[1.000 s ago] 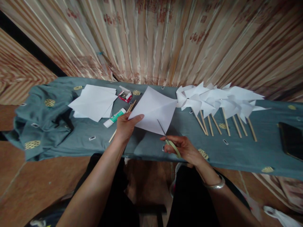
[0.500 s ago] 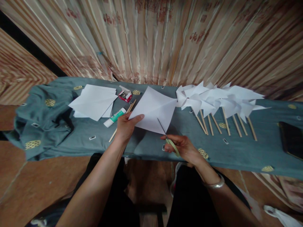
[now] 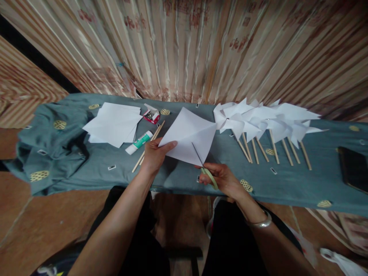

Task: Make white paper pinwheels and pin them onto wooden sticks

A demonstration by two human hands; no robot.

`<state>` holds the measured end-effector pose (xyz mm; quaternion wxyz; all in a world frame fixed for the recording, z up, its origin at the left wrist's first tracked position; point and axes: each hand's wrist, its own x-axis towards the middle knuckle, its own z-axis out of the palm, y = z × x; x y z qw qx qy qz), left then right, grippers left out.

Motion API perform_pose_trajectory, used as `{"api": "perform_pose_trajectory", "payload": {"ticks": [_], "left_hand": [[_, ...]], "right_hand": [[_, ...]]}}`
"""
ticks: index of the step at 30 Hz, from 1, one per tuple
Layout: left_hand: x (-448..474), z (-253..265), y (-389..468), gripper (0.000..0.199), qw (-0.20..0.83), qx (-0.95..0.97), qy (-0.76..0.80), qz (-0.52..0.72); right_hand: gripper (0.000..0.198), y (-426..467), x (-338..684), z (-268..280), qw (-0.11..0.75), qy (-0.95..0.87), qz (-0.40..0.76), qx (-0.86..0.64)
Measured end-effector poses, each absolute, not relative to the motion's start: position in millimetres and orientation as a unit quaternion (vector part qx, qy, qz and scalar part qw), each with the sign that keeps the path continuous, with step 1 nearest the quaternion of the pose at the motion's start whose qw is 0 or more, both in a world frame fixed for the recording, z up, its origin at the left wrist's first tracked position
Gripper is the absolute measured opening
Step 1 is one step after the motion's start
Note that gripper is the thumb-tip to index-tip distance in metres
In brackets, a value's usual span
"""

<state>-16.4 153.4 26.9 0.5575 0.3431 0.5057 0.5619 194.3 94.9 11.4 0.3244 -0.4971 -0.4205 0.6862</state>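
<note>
A square sheet of white paper [image 3: 188, 132] with crease lines is held up over the cloth by my left hand [image 3: 155, 155]. The thumb lies on top of its left corner and the other fingers are underneath. My right hand [image 3: 218, 177] grips scissors [image 3: 211, 178] with pale green handles. Their dark blade lies over the paper's near corner, pointing toward the middle of the sheet; the other blade is hidden below. Just left of my left hand lie a glue stick [image 3: 139, 142] with a green label and thin wooden sticks [image 3: 157, 132].
A stack of white paper [image 3: 115, 124] lies left, beside a small red box [image 3: 151, 115] of metal pins. Several white paper pinwheels [image 3: 258, 119] on wooden sticks lie to the right. A dark phone [image 3: 353, 168] rests at the far right of the green cloth [image 3: 97, 176].
The paper and my left hand have shifted slightly right and toward me, bringing the near corner further onto the scissors. My right hand has barely moved.
</note>
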Motion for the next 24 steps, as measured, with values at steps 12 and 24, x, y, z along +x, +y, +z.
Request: {"api": "perform_pose_trajectory", "payload": {"ticks": [12, 24], "left_hand": [[-16.7, 25.6, 153.6, 0.026, 0.555, 0.347, 0.507, 0.56], [-12.7, 27.2, 151.6, 0.028, 0.566, 0.338, 0.518, 0.545]], "right_hand": [[0.063, 97.9, 191.4, 15.6, 0.308, -0.401, 0.69, -0.517], [0.063, 98.6, 190.2, 19.6, 0.315, -0.398, 0.695, -0.509]]}}
